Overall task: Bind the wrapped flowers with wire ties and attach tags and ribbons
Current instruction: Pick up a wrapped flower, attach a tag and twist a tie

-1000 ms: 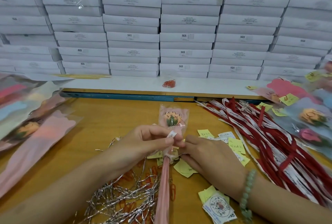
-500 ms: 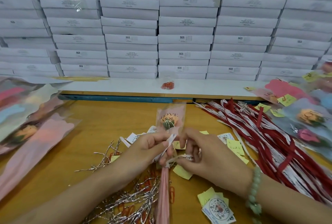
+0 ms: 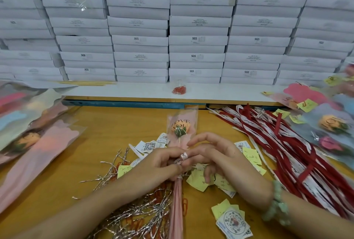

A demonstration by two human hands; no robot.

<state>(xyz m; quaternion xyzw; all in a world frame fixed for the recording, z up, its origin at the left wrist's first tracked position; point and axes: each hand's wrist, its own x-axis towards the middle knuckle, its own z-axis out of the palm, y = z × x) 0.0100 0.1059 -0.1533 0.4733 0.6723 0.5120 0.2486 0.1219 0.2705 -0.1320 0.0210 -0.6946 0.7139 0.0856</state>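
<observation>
While pinning the wrapped flower (image 3: 180,131) upright-lying on the surface (image 3: 107,135) at its gathered neck, left hand (image 3: 162,164) pinching the white ribbon (image 3: 183,156) there, right hand (image 3: 214,156) half spread, fingers looping it, presumably to cinch wrap and tag together.

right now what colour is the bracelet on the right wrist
Pale green beads; the bracelet shows best in the head view.

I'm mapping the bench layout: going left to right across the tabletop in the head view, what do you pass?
Wrapped flowers pile → silver wire ties → held flower → yellow notes → ribbons → finished flowers.
</observation>
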